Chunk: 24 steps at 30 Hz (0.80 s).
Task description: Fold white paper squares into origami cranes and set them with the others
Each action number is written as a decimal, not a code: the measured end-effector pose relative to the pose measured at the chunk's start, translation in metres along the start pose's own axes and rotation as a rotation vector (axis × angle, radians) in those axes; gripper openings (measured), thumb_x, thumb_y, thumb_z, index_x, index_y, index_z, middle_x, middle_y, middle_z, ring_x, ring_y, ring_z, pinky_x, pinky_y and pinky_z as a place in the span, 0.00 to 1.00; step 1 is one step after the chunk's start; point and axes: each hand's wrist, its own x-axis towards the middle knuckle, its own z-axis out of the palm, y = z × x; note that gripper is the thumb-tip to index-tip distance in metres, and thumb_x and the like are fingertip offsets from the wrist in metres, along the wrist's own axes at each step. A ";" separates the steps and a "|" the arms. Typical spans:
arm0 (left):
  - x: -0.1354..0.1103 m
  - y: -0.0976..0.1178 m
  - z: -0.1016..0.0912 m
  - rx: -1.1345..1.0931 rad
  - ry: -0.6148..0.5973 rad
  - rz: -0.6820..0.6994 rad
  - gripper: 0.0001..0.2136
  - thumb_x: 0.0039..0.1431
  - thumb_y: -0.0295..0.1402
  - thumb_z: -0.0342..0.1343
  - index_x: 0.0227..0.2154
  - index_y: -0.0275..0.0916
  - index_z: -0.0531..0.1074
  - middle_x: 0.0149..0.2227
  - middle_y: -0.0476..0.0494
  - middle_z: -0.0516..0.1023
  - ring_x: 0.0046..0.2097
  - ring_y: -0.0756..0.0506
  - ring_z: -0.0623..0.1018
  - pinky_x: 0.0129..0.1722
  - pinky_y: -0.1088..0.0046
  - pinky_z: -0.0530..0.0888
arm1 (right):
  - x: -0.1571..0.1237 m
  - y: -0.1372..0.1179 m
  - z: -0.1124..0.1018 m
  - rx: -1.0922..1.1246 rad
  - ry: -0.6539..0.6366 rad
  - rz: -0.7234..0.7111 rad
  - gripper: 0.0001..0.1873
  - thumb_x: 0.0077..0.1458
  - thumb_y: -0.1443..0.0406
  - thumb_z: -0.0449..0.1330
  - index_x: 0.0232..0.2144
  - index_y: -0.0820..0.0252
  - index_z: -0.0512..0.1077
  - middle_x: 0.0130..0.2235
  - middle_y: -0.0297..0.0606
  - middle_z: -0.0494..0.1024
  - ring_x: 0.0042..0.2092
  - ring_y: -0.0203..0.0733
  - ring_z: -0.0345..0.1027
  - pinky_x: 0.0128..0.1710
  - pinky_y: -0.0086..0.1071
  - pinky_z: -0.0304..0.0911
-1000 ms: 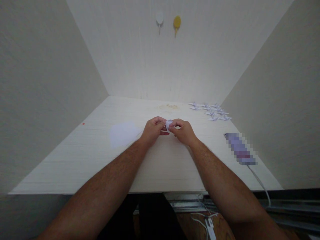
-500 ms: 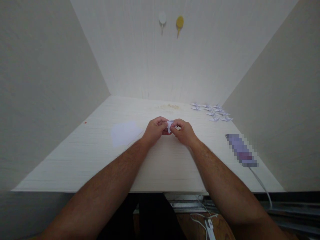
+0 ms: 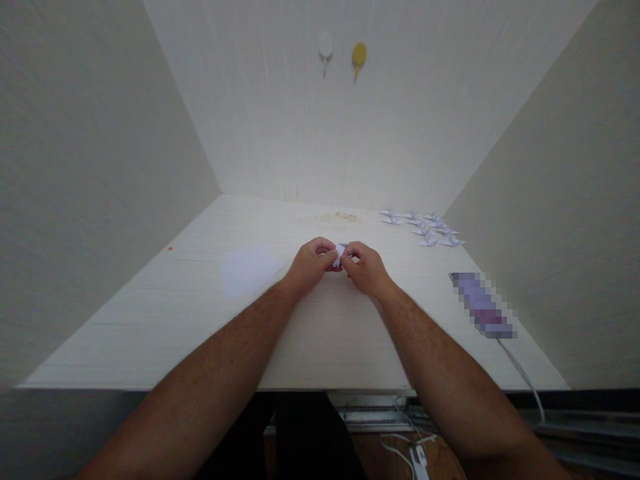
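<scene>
My left hand (image 3: 310,265) and my right hand (image 3: 364,267) meet at the middle of the white desk (image 3: 175,313). Both pinch a small folded piece of pale lilac paper (image 3: 339,252) between their fingertips, just above the desk top. Most of the paper is hidden by my fingers. A flat sheet of pale paper (image 3: 247,269) lies on the desk just left of my left hand.
Several small folded paper cranes (image 3: 424,226) lie in a cluster at the back right. A blurred-out oblong object (image 3: 481,305) with a white cable (image 3: 523,377) lies at the right. Two wall hooks, white (image 3: 325,45) and yellow (image 3: 359,53), hang on the back wall.
My hands have stayed together on the folded paper, with fingers shifting slightly and closing more over it. The view has tipped a little.
</scene>
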 end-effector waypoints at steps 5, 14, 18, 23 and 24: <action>0.001 -0.001 -0.002 0.106 0.029 0.026 0.05 0.49 0.28 0.59 0.28 0.35 0.67 0.25 0.50 0.74 0.25 0.52 0.77 0.30 0.72 0.78 | 0.000 0.000 0.002 0.006 0.046 0.010 0.04 0.49 0.66 0.55 0.23 0.57 0.67 0.32 0.36 0.75 0.36 0.40 0.69 0.34 0.32 0.64; -0.003 0.007 0.000 0.374 0.098 0.056 0.04 0.51 0.28 0.58 0.26 0.36 0.68 0.24 0.47 0.76 0.23 0.50 0.77 0.22 0.77 0.74 | 0.001 -0.002 -0.003 -0.091 0.200 0.036 0.04 0.50 0.67 0.54 0.24 0.58 0.66 0.31 0.37 0.75 0.33 0.39 0.66 0.33 0.33 0.61; -0.004 0.009 0.002 0.338 0.099 0.032 0.04 0.50 0.27 0.59 0.25 0.35 0.68 0.22 0.47 0.75 0.23 0.50 0.76 0.23 0.77 0.74 | 0.000 -0.003 -0.005 -0.218 0.246 0.036 0.04 0.55 0.65 0.52 0.29 0.57 0.66 0.25 0.32 0.70 0.27 0.36 0.60 0.27 0.31 0.54; -0.003 0.010 0.002 0.240 0.108 -0.008 0.03 0.51 0.27 0.58 0.29 0.34 0.70 0.24 0.47 0.75 0.25 0.50 0.76 0.24 0.75 0.76 | -0.001 -0.002 -0.007 -0.191 0.167 -0.020 0.07 0.53 0.60 0.59 0.32 0.57 0.69 0.28 0.32 0.73 0.28 0.36 0.63 0.29 0.30 0.56; -0.003 0.010 0.001 0.229 0.105 -0.013 0.03 0.51 0.27 0.58 0.30 0.34 0.71 0.25 0.47 0.75 0.25 0.50 0.76 0.25 0.74 0.76 | -0.001 -0.001 -0.007 -0.184 0.156 -0.032 0.07 0.53 0.60 0.59 0.31 0.57 0.70 0.28 0.32 0.73 0.28 0.36 0.63 0.29 0.30 0.56</action>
